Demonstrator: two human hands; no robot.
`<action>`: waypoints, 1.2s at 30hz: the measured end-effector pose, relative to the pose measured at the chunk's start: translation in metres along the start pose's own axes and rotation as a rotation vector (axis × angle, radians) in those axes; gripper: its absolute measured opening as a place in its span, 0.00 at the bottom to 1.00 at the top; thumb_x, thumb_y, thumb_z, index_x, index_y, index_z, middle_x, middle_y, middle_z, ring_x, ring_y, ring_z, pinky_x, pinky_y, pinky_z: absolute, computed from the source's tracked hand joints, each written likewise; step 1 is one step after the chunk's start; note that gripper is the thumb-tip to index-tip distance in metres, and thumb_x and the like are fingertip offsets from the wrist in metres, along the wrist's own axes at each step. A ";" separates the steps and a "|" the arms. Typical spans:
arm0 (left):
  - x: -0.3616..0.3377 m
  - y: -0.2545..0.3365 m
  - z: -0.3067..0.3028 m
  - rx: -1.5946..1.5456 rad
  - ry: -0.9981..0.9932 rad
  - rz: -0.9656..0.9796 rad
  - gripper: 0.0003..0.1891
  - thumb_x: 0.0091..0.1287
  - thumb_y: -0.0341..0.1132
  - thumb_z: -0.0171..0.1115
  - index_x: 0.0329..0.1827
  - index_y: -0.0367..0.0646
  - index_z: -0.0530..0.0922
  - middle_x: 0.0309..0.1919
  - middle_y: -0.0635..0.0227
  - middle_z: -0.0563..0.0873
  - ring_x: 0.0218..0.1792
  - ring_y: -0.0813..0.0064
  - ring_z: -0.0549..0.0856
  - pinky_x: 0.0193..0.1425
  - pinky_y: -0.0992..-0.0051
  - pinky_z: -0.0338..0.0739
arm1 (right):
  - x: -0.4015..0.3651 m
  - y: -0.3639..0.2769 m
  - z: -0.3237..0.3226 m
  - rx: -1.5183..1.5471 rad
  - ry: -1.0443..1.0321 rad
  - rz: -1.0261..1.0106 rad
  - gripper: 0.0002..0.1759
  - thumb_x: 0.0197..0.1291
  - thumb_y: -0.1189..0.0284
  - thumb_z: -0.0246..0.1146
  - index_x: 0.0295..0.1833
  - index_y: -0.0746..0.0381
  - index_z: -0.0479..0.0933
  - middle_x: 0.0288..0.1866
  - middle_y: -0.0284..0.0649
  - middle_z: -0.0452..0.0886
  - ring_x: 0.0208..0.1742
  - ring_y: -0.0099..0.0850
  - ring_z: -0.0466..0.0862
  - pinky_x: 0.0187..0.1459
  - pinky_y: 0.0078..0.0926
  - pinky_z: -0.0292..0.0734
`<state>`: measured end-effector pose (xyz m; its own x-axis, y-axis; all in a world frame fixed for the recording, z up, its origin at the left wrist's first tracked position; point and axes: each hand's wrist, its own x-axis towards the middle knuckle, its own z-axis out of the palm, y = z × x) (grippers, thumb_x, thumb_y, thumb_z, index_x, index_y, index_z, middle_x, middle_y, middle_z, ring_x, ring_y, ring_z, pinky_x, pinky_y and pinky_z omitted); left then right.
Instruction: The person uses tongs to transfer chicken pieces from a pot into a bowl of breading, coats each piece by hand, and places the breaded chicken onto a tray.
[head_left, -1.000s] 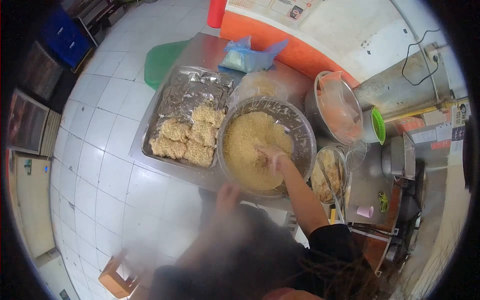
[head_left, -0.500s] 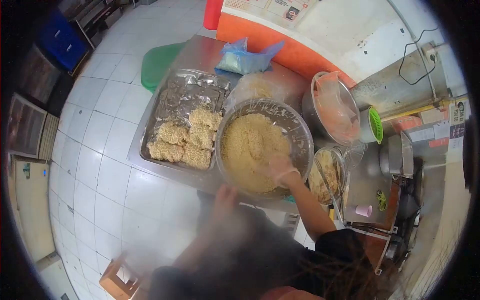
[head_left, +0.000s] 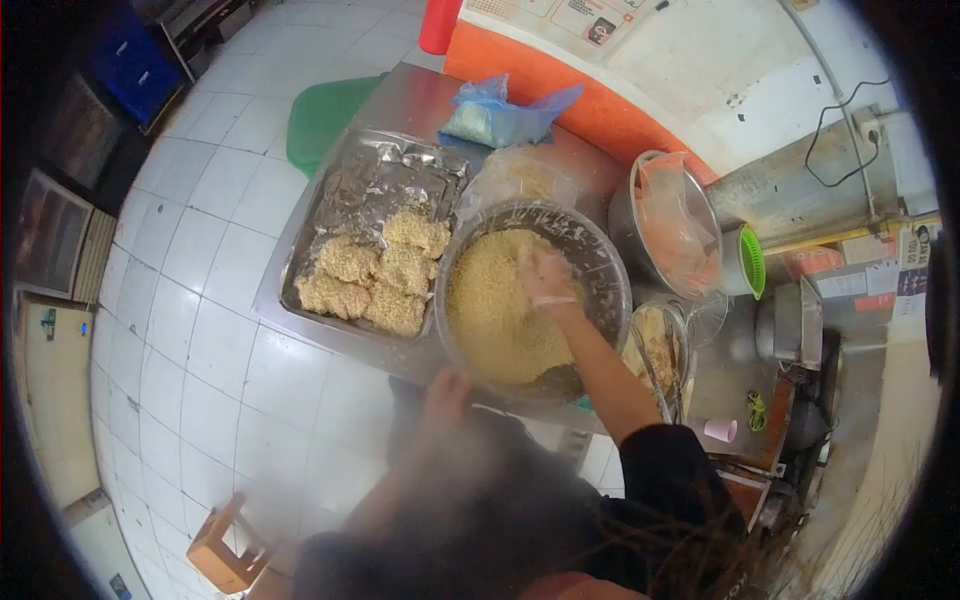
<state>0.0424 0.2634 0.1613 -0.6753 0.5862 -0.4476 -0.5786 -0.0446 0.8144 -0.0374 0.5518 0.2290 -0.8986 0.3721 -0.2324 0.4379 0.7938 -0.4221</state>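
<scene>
In a large metal bowl [head_left: 618, 290] lies a heap of pale crumbs [head_left: 490, 310]. My right hand [head_left: 548, 276] is inside that bowl on the upper right of the heap, its fingers partly smeared by motion; whether it holds anything is hidden. At the near table edge, just below the bowl, my left hand [head_left: 447, 392] is blurred and its fingers are unclear. To the bowl's left, a foil-lined tray [head_left: 365, 180] carries several crumb-coated pieces [head_left: 400, 270] in its lower part.
Behind the bowl are a clear bag [head_left: 525, 180] and a blue bag [head_left: 505, 115]. On the right stand a metal pot [head_left: 622, 215] with a plastic bag, a green basket [head_left: 751, 262], a container with tongs [head_left: 655, 345] and a pink cup [head_left: 720, 430]. A brown stool [head_left: 215, 550] is lower left.
My right hand has moved up and away from me within the bowl. The coated piece that showed mid-heap is no longer visible. The view has shifted slightly.
</scene>
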 end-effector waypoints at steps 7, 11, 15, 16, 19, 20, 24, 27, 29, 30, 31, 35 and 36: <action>0.002 0.033 0.010 -0.039 0.008 -0.010 0.09 0.75 0.37 0.50 0.45 0.40 0.73 0.40 0.73 0.80 0.45 0.81 0.78 0.53 0.75 0.74 | -0.018 -0.023 0.076 -0.121 0.155 -0.007 0.39 0.69 0.57 0.46 0.77 0.65 0.41 0.78 0.57 0.42 0.78 0.55 0.44 0.75 0.47 0.42; 0.005 0.036 0.012 0.070 0.015 0.048 0.11 0.76 0.37 0.50 0.48 0.38 0.73 0.42 0.72 0.81 0.45 0.80 0.79 0.55 0.74 0.73 | -0.002 -0.041 0.056 -0.063 0.164 0.091 0.39 0.70 0.57 0.43 0.77 0.65 0.38 0.79 0.57 0.40 0.79 0.50 0.40 0.76 0.44 0.36; 0.001 0.024 0.014 -0.032 -0.011 0.041 0.11 0.76 0.38 0.50 0.48 0.38 0.73 0.42 0.71 0.81 0.46 0.79 0.79 0.55 0.73 0.73 | 0.004 0.005 0.083 -0.200 0.162 0.035 0.42 0.67 0.57 0.51 0.77 0.63 0.40 0.76 0.56 0.51 0.76 0.46 0.52 0.73 0.43 0.48; 0.003 0.024 0.014 -0.035 -0.008 0.085 0.11 0.76 0.38 0.50 0.48 0.38 0.73 0.42 0.70 0.81 0.46 0.79 0.79 0.55 0.73 0.73 | 0.003 0.005 0.072 -0.099 0.114 0.081 0.44 0.65 0.57 0.54 0.77 0.64 0.42 0.74 0.55 0.55 0.74 0.45 0.58 0.71 0.43 0.53; 0.002 0.025 0.010 -0.071 -0.025 -0.002 0.11 0.76 0.38 0.50 0.46 0.39 0.73 0.42 0.70 0.81 0.46 0.78 0.79 0.55 0.72 0.73 | -0.021 -0.010 0.014 0.659 -0.234 0.385 0.46 0.58 0.60 0.64 0.75 0.66 0.50 0.68 0.52 0.67 0.61 0.42 0.74 0.61 0.39 0.69; 0.004 0.023 0.010 -0.073 -0.020 0.025 0.10 0.76 0.38 0.50 0.46 0.40 0.73 0.42 0.70 0.81 0.46 0.77 0.79 0.56 0.72 0.73 | -0.011 0.032 0.035 0.674 -0.348 0.372 0.46 0.56 0.61 0.66 0.74 0.67 0.52 0.64 0.51 0.71 0.55 0.41 0.77 0.56 0.37 0.73; 0.003 0.026 0.012 -0.126 -0.025 0.053 0.10 0.76 0.39 0.50 0.45 0.41 0.72 0.43 0.69 0.81 0.47 0.77 0.80 0.56 0.70 0.74 | -0.039 -0.024 -0.028 0.398 -0.458 0.300 0.35 0.53 0.59 0.67 0.63 0.68 0.68 0.53 0.48 0.80 0.45 0.36 0.81 0.47 0.31 0.75; 0.002 0.030 0.015 -0.192 -0.010 0.040 0.10 0.76 0.39 0.50 0.45 0.41 0.72 0.43 0.69 0.81 0.48 0.76 0.80 0.56 0.69 0.75 | -0.030 0.009 -0.021 0.289 -0.300 0.111 0.42 0.55 0.64 0.69 0.71 0.69 0.60 0.53 0.46 0.81 0.45 0.30 0.82 0.44 0.25 0.76; 0.002 0.025 0.014 -0.153 0.001 0.053 0.10 0.76 0.38 0.49 0.46 0.41 0.73 0.43 0.69 0.81 0.48 0.76 0.81 0.56 0.68 0.75 | -0.025 0.026 -0.006 0.557 -0.157 0.223 0.29 0.56 0.65 0.67 0.61 0.65 0.70 0.49 0.43 0.81 0.40 0.29 0.80 0.40 0.27 0.75; 0.006 0.017 0.009 -0.095 0.002 0.069 0.10 0.76 0.38 0.49 0.46 0.41 0.73 0.44 0.69 0.82 0.48 0.75 0.81 0.56 0.68 0.75 | -0.022 0.035 0.002 0.689 -0.082 0.278 0.23 0.56 0.65 0.65 0.56 0.64 0.76 0.47 0.42 0.81 0.38 0.28 0.79 0.39 0.27 0.74; 0.011 0.010 0.006 -0.038 0.003 0.088 0.10 0.76 0.38 0.49 0.46 0.41 0.73 0.44 0.69 0.82 0.48 0.75 0.81 0.55 0.68 0.75 | -0.016 0.052 0.015 0.753 -0.180 0.367 0.23 0.55 0.67 0.66 0.56 0.64 0.75 0.47 0.42 0.81 0.38 0.28 0.79 0.39 0.28 0.75; 0.020 -0.012 0.000 -0.064 0.071 0.000 0.10 0.75 0.38 0.50 0.47 0.41 0.73 0.42 0.70 0.82 0.47 0.75 0.81 0.55 0.69 0.76 | -0.004 0.082 0.024 0.950 -0.346 0.630 0.21 0.54 0.74 0.67 0.55 0.63 0.76 0.44 0.41 0.82 0.38 0.30 0.81 0.40 0.33 0.77; 0.021 -0.015 0.000 -0.064 0.073 -0.004 0.10 0.75 0.39 0.50 0.47 0.41 0.73 0.42 0.70 0.82 0.47 0.76 0.81 0.54 0.70 0.75 | -0.001 0.077 0.018 0.980 -0.334 0.666 0.20 0.54 0.76 0.66 0.54 0.63 0.76 0.43 0.40 0.82 0.39 0.31 0.82 0.40 0.34 0.78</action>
<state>0.0367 0.2768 0.1396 -0.7033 0.5261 -0.4782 -0.6076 -0.0955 0.7885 -0.0023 0.6039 0.1805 -0.5038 0.3109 -0.8059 0.7732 -0.2537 -0.5812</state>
